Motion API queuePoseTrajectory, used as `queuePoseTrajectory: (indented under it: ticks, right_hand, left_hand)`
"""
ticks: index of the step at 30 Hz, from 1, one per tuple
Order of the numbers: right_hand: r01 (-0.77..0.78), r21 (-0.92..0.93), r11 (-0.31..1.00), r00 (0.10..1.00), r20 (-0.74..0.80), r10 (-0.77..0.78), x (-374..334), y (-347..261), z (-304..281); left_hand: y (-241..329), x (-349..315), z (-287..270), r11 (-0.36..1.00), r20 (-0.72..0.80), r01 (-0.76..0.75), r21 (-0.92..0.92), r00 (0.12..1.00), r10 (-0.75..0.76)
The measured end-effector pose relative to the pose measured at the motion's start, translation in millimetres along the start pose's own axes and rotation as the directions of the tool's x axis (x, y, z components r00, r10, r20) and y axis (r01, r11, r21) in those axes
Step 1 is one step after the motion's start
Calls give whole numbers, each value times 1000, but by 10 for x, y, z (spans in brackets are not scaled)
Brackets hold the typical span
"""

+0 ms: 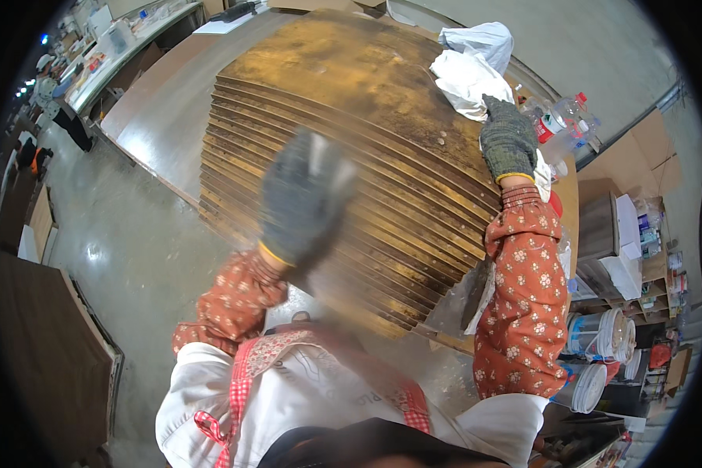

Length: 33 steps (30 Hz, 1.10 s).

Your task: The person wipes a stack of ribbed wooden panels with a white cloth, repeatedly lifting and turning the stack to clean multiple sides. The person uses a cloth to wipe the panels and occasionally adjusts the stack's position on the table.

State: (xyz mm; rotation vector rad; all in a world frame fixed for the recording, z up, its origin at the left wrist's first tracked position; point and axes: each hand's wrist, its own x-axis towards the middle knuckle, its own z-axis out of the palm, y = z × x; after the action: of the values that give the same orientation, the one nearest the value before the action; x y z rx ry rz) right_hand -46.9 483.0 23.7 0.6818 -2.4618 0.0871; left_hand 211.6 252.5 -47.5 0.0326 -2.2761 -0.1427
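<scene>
A tall stack of brown-yellow stained boards (351, 66) lies in front of me, its layered edges facing me. My left hand (300, 199), in a dark grey knit glove, is above the near edges of the stack. Motion smears its fingers, and a whitish blur beside them is too unclear to name. At the stack's right far corner my right hand (509, 140), gloved alike, has its fingers closed at the lower edge of a crumpled white cloth (468, 78). A piece of clear plastic sheet (451, 304) hangs at the stack's near right corner.
Plastic bottles (554, 123) with red caps stand right of the stack. White buckets (589, 388) and shelving with small containers (651, 242) are farther right. A grey sheet-topped table (168, 117) extends left of the stack. Another person (54, 97) stands by a cluttered bench at far left.
</scene>
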Motion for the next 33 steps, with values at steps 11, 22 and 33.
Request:
queuePoseTrajectory:
  ticks: [11, 22, 33]
  right_hand:
    - [64, 22, 998, 996, -62, -63, -24, 41, 44]
    - [34, -17, 999, 998, 51, -33, -8, -18, -93]
    - [104, -14, 995, 990, -91, -104, -27, 29, -3]
  left_hand:
    - [-131, 6, 91, 986, -283, 142, 85, 953, -113]
    - [-1761, -223, -124, 808, -86, 562, 176, 827, -556]
    - [-163, 44, 109, 997, -182, 13, -77, 983, -27]
